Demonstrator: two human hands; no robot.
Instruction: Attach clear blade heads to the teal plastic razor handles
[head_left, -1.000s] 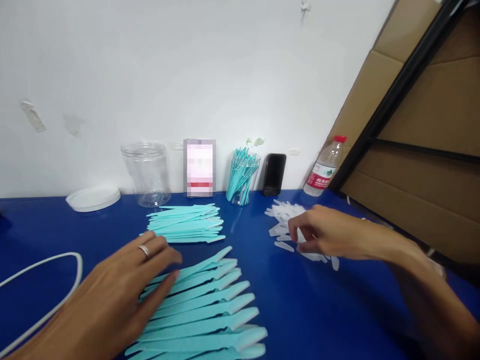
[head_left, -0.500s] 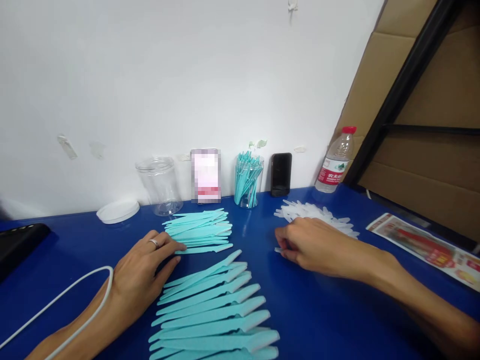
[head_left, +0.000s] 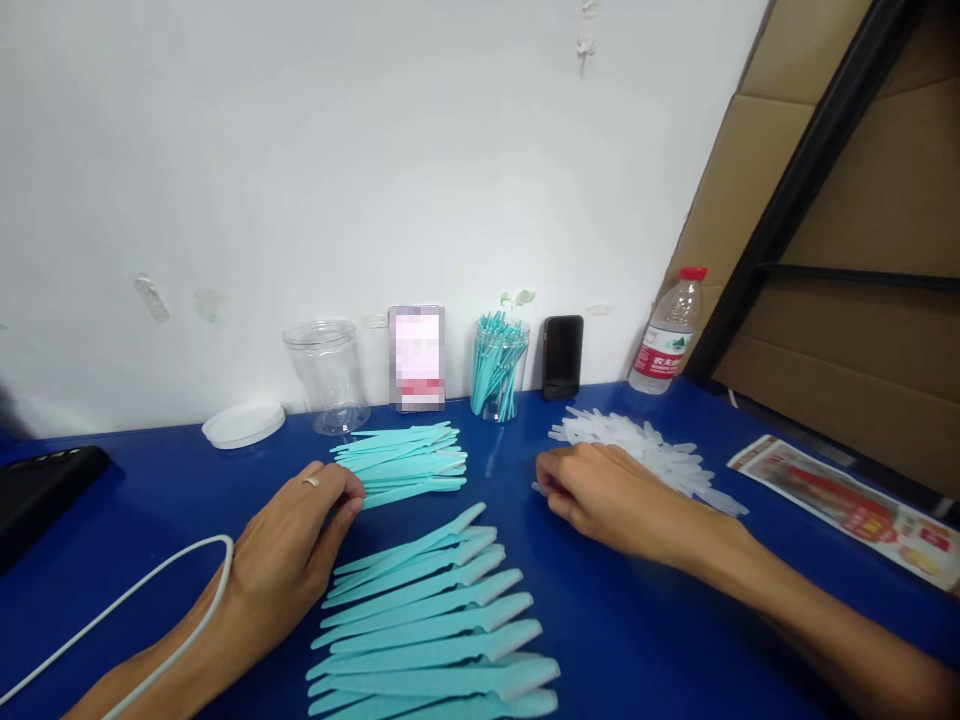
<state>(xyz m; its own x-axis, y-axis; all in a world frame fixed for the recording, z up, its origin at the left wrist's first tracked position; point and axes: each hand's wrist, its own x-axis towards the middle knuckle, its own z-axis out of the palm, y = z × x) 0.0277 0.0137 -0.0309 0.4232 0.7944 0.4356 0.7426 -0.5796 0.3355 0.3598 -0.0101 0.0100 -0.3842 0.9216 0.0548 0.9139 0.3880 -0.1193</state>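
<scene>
My left hand [head_left: 300, 540], a ring on one finger, pinches the handle end of a teal eyebrow razor [head_left: 420, 490] at the near edge of a stacked pile [head_left: 409, 455]. Nearer to me lies a fanned row of more teal eyebrow razors [head_left: 435, 625] with pale blade ends pointing right. My right hand [head_left: 600, 495] is closed, palm down, over the blue table. From its fingertips pokes the tip of a small translucent plastic cap [head_left: 536, 488]; the rest is hidden. Just behind this hand spreads a heap of similar translucent caps [head_left: 660, 455].
Along the wall stand a clear jar [head_left: 330, 380], a lit phone [head_left: 417, 360], a jar of teal sticks [head_left: 499, 370], a dark phone [head_left: 562, 358] and a water bottle [head_left: 667, 330]. A white lid [head_left: 244, 425] lies left. A white cable [head_left: 150, 575] crosses my left forearm.
My left fingers have closed on the razor's end, and that razor now lies closer against the pile. My right hand has moved slightly left, away from the heap of caps.
</scene>
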